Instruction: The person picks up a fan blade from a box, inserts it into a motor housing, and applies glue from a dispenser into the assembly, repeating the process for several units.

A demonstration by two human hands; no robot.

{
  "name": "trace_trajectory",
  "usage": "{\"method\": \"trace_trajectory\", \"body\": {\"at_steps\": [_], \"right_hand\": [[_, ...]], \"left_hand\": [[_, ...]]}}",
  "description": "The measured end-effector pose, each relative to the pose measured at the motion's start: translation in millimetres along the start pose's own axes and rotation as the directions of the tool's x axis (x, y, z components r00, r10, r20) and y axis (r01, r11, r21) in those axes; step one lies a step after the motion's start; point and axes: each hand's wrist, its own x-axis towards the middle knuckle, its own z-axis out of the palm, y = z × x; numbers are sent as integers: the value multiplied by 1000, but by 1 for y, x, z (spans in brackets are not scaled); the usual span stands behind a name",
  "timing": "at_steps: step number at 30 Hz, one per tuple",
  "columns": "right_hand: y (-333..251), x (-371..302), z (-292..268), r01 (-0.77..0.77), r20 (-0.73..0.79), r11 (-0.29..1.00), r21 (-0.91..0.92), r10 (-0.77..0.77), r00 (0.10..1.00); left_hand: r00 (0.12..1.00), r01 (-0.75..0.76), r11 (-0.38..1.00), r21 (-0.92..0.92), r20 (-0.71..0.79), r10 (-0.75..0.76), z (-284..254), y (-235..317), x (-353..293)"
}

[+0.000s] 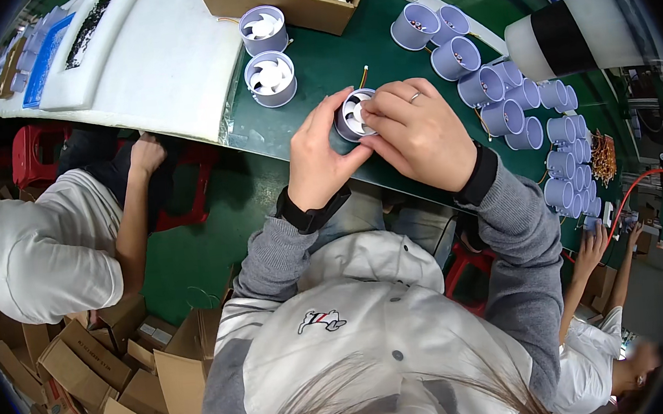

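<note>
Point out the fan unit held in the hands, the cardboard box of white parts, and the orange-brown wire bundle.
Fan unit [355, 116]: head view, on its white blades.
Cardboard box [283, 11]: head view, on its near wall.
Wire bundle [602, 158]: head view, on its middle.

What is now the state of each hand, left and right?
Left hand: curled around the purple cup, holding it.
Right hand: fingers at the white fan inside; grip cannot be told.

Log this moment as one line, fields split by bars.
Left hand: holds round lavender plastic housing | Right hand: touches white plastic fan wheel inside it | Left side: two matching fan-fitted housings on green tabletop
</note>
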Motion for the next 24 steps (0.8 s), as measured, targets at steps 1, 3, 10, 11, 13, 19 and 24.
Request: {"method": "trace_trajectory", "body": {"at_steps": [1, 3, 10, 11, 13, 19, 24], "right_hand": [[-1, -1, 1, -12, -6, 1000, 3, 12, 1000], [-2, -3, 2, -24, -12, 1000, 5, 24, 1000], [-5, -2, 2, -49, -58, 996, -76, 45, 997], [-5, -3, 3, -51, -61, 996, -79, 46, 997], [-3, -8, 7, -65, -103, 995, -71, 58, 993], [0, -14, 12, -85, -144, 993, -76, 73, 987], [3, -13, 9, -71, -129, 997, -30, 66, 989]], "left_hand": [[1000, 4, 1000, -6, 5, -4, 0, 0, 0], [1000, 7, 1000, -13, 10, -7, 0, 1, -1], [999, -29, 998, 49, -16, 30, 1, -1, -3], [999, -34, 998, 48, -14, 34, 2, -2, -4], [999, -30, 999, 45, -36, 32, 5, -2, -5], [995, -65, 997, 45, -70, 68, 11, -3, -7], [994, -49, 998, 27, -94, 52, 12, -3, -7]]}}
